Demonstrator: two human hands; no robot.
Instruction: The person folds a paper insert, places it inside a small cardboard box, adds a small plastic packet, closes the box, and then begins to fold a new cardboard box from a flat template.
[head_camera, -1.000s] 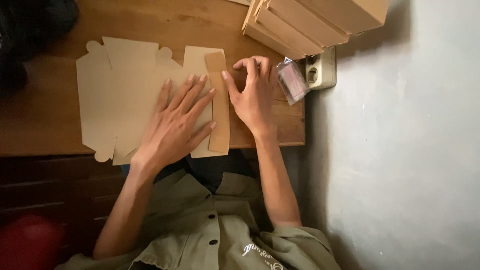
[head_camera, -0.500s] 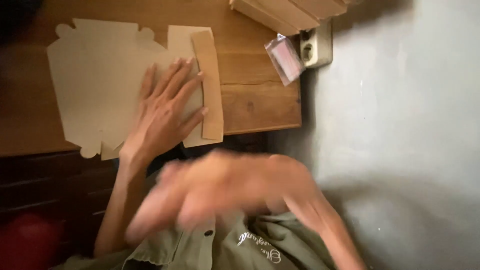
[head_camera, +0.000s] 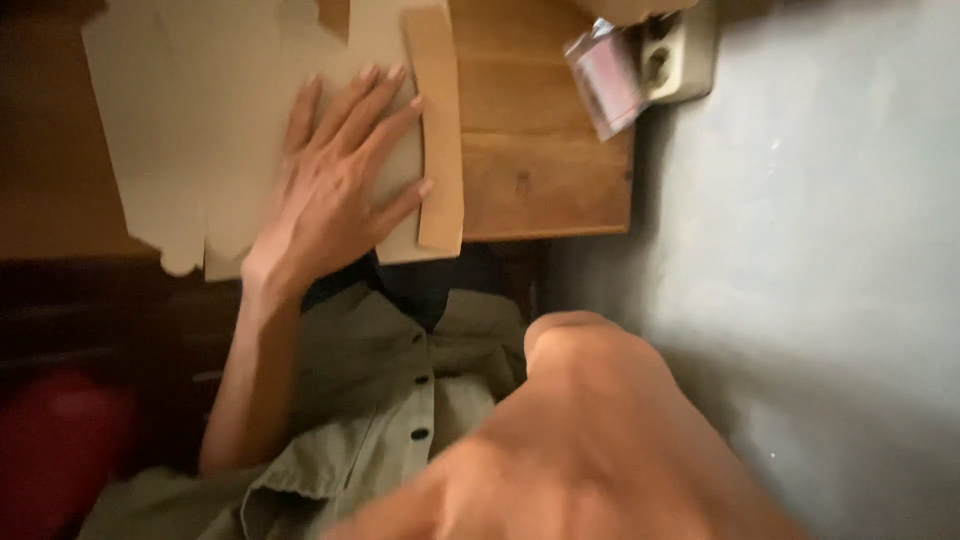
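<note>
A flat, unfolded beige cardboard box blank (head_camera: 200, 120) lies on a wooden table (head_camera: 540, 170). One long flap (head_camera: 440, 130) along its right edge is folded over and looks darker brown. My left hand (head_camera: 335, 185) rests flat on the blank, fingers spread, just left of that flap. A large blurred arm (head_camera: 600, 440), my right one, fills the lower foreground close to the camera. Its hand is out of the frame.
A small clear packet with pink contents (head_camera: 605, 75) lies at the table's right edge, beside a white wall socket (head_camera: 675, 55). A grey wall (head_camera: 800, 250) runs along the right. My olive shirt (head_camera: 380, 400) shows below, and a red object (head_camera: 55, 440) sits at the lower left.
My right hand left the folded flap and swung back toward the camera, leaving only the blurred arm. The left hand stayed pressed on the cardboard. The view shifted down and right.
</note>
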